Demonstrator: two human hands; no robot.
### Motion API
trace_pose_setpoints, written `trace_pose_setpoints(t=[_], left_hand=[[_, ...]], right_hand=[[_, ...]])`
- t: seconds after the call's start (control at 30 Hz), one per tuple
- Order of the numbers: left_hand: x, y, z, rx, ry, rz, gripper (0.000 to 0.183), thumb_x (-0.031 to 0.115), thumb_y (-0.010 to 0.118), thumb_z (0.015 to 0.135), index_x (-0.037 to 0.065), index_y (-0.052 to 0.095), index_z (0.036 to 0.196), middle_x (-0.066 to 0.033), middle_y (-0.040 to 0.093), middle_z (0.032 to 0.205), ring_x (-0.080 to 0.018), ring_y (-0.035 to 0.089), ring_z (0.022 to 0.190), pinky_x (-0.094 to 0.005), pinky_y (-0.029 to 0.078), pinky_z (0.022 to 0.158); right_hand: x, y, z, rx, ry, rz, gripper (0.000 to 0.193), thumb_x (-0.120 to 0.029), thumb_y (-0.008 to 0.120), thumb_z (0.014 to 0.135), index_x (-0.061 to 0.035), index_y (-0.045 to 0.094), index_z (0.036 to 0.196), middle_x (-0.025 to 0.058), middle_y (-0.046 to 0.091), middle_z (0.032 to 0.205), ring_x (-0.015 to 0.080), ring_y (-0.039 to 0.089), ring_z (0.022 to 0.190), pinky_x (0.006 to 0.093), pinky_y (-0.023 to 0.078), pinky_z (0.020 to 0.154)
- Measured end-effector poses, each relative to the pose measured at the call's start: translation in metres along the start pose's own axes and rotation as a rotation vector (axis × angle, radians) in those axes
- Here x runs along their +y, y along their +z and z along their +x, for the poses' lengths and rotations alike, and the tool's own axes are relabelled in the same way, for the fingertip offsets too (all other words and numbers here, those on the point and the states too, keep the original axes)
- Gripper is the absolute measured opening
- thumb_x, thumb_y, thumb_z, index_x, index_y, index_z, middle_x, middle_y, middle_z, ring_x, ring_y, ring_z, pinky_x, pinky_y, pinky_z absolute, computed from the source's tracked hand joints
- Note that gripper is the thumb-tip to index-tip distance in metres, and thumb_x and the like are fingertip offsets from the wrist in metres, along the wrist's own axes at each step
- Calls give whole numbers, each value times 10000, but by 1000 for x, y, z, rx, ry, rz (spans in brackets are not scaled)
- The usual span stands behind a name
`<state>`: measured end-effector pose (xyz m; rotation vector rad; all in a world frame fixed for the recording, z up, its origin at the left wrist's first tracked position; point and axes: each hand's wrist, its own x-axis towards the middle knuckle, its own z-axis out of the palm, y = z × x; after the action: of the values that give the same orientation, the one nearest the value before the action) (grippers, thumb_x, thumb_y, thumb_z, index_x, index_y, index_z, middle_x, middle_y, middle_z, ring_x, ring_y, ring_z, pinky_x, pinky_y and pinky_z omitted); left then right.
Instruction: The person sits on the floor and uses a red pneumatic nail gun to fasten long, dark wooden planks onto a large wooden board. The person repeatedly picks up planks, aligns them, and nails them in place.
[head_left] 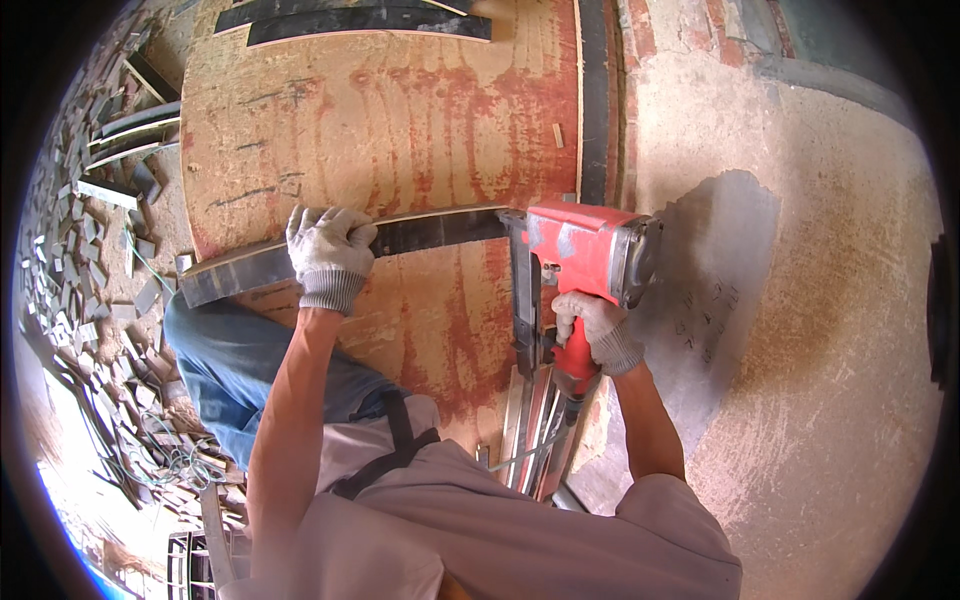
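My left hand (331,246), in a pale knitted work glove, is closed over a long black-faced wooden strip (435,232). The strip lies across a reddish-stained wooden board (400,130). Gloved as well, my right hand (592,325) wraps round the handle of a red nail gun (578,245). The gun's black nose meets the right end of the strip, close to the board's right edge. Its dark magazine points down toward my body. Whether the nose presses on the wood or just touches it, I cannot tell.
More black strips (370,24) lie at the board's far end. Another dark strip (594,100) runs along its right edge, beside a stained wall (830,300). Several scattered wood offcuts (90,270) cover the floor at left. Long strips (530,430) and a hose stand near my right side.
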<state>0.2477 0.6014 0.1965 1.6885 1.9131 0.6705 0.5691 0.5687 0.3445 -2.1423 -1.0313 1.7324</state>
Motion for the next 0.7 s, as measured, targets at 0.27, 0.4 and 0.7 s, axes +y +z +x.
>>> trace_pose_setpoints(t=[0.27,0.4,0.7], left_hand=[[-4,1,1,41,18,-17,62,221,700,750,172,723,720,-18,690,753,-238,607,827,-400,367,997],[-3,-1,0,6,-15,-22,64,221,703,748,174,714,707,-15,683,747,-235,607,825,-397,355,1020],[-3,1,-1,18,2,-19,61,224,700,748,177,705,709,-7,677,745,-230,605,838,-406,348,1030]], right_hand=[[3,0,-3,2,-76,21,204,-148,575,900,10,606,775,68,563,609,176,552,554,305,478,592],[1,-3,-3,0,40,146,198,-145,574,901,23,609,802,69,574,627,175,551,553,303,479,594],[-12,25,1,-131,-175,-158,289,-144,569,886,-22,563,623,78,584,588,184,570,575,303,470,633]])
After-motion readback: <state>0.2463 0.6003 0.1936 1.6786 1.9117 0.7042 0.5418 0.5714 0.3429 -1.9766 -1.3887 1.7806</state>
